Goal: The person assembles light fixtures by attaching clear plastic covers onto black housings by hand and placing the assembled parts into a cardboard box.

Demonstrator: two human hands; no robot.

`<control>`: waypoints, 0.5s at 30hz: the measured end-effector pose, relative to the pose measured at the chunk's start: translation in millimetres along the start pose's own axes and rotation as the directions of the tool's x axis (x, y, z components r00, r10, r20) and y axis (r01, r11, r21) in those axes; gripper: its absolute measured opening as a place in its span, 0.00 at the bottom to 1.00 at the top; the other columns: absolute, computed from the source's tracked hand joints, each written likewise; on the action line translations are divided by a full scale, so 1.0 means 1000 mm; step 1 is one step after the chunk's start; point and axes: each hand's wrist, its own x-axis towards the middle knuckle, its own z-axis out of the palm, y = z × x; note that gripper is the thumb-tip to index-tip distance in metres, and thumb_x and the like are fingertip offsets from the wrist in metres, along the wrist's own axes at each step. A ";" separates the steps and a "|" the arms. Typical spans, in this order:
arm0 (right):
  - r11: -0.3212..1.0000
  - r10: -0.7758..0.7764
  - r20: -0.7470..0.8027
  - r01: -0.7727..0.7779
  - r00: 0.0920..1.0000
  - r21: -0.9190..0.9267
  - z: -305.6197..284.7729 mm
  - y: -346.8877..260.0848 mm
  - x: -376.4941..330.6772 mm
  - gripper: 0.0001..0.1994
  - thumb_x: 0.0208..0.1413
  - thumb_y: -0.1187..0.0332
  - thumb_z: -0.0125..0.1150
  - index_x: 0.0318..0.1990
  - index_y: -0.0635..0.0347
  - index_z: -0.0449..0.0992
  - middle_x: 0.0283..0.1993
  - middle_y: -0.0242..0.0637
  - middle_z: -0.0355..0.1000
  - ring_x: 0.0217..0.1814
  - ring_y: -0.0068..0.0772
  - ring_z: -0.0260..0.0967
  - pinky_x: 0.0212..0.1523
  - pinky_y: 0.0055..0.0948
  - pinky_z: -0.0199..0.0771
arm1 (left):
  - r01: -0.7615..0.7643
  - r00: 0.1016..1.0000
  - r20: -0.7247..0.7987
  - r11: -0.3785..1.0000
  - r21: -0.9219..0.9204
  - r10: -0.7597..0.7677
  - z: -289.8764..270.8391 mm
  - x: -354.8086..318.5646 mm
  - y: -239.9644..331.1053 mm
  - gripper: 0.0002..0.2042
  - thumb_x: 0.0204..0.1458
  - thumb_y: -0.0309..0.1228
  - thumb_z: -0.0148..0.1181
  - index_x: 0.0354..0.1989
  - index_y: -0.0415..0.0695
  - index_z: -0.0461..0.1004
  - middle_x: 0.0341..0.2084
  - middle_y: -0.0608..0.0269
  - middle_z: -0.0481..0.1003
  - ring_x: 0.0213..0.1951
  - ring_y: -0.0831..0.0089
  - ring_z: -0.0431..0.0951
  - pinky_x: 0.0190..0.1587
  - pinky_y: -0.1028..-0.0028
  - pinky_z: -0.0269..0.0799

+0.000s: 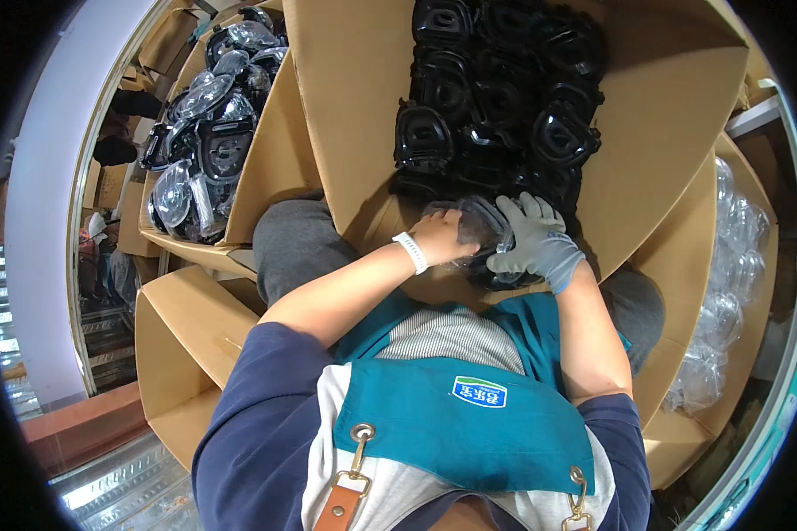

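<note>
Just in front of my lap, at the near edge of a large cardboard box, both hands are on a black moulded plastic piece with a clear plastic cover (484, 221). My left hand (441, 237), bare with a white band on the wrist, curls its fingers round the cover's left side. My right hand (537, 241), in a grey glove, grips the right side with thumb and fingers apart. The piece's lower part is partly hidden by the hands. Beyond them, rows of similar black plastic pieces (496, 97) are stacked in the large cardboard box (664, 133).
At the left, a cardboard box (279, 155) holds mixed black pieces and clear covers (204, 97). Below it lies an open cardboard box (181, 323) on its side. To the right, a cardboard box (682, 292) contains stacked clear plastic covers (726, 292). My legs flank the work.
</note>
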 end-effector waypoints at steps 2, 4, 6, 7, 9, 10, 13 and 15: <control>0.995 0.018 -0.040 -0.014 0.999 0.101 -0.001 0.006 -0.001 0.55 0.28 0.44 0.71 0.69 0.47 0.53 0.71 0.55 0.46 0.73 0.58 0.41 0.70 0.48 0.43 | 0.109 0.994 0.019 0.994 -0.015 -0.109 0.008 0.016 0.013 0.34 0.50 0.50 0.59 0.58 0.36 0.63 0.53 0.41 0.69 0.54 0.45 0.70 0.59 0.60 0.63; 0.985 -0.006 -0.132 0.029 0.991 0.171 -0.001 0.014 0.001 0.55 0.27 0.47 0.72 0.69 0.48 0.53 0.71 0.55 0.47 0.73 0.58 0.42 0.70 0.48 0.45 | -0.031 0.998 -0.063 0.943 -0.332 0.011 -0.003 0.022 0.040 0.30 0.50 0.50 0.59 0.53 0.36 0.69 0.51 0.43 0.71 0.53 0.46 0.70 0.57 0.63 0.65; 0.970 -0.026 -0.225 0.079 0.974 0.232 -0.005 0.019 0.000 0.54 0.26 0.50 0.73 0.68 0.48 0.54 0.70 0.55 0.48 0.72 0.59 0.44 0.70 0.47 0.46 | 0.077 0.995 0.095 0.823 -0.563 -0.028 -0.013 0.018 0.069 0.21 0.53 0.43 0.58 0.46 0.36 0.74 0.45 0.50 0.75 0.49 0.55 0.74 0.49 0.66 0.72; 0.953 -0.049 -0.320 0.140 0.946 0.268 -0.011 0.017 -0.002 0.54 0.27 0.49 0.73 0.68 0.48 0.54 0.70 0.56 0.49 0.71 0.61 0.45 0.69 0.48 0.48 | 0.236 0.971 0.176 0.503 -0.831 -0.164 -0.014 0.016 0.078 0.16 0.54 0.38 0.57 0.44 0.37 0.74 0.43 0.54 0.76 0.47 0.60 0.75 0.48 0.66 0.74; 0.913 -0.090 -0.522 0.280 0.848 0.297 -0.013 0.014 0.001 0.52 0.30 0.51 0.72 0.68 0.49 0.53 0.69 0.59 0.50 0.71 0.64 0.45 0.69 0.47 0.49 | 0.234 0.951 0.223 0.029 -0.972 -0.213 -0.013 0.023 0.074 0.06 0.56 0.25 0.55 0.39 0.39 0.75 0.37 0.59 0.77 0.43 0.67 0.77 0.45 0.64 0.77; 0.912 -0.076 -0.521 0.270 0.850 0.308 -0.013 0.010 0.002 0.52 0.30 0.51 0.72 0.68 0.49 0.53 0.69 0.59 0.50 0.71 0.64 0.45 0.69 0.47 0.49 | 0.109 0.991 0.115 -0.103 -0.989 -0.064 -0.028 0.024 0.078 0.07 0.56 0.27 0.54 0.39 0.38 0.75 0.36 0.59 0.77 0.40 0.71 0.77 0.41 0.72 0.76; 0.727 0.176 -0.643 0.342 0.745 0.596 -0.018 -0.004 -0.001 0.54 0.38 0.53 0.71 0.71 0.57 0.45 0.68 0.59 0.51 0.70 0.57 0.49 0.68 0.42 0.53 | -0.007 0.999 -0.007 0.018 -1.000 -0.042 -0.069 0.026 0.106 0.09 0.58 0.28 0.52 0.42 0.36 0.75 0.38 0.57 0.77 0.41 0.70 0.78 0.44 0.73 0.75; 0.490 0.242 -0.583 0.421 0.776 0.763 -0.034 -0.006 -0.014 0.52 0.42 0.53 0.70 0.71 0.58 0.43 0.67 0.55 0.53 0.69 0.50 0.52 0.67 0.39 0.55 | -0.035 0.999 -0.030 0.156 -0.987 0.035 -0.082 0.028 0.120 0.16 0.61 0.35 0.47 0.47 0.35 0.74 0.41 0.56 0.77 0.45 0.67 0.77 0.49 0.71 0.72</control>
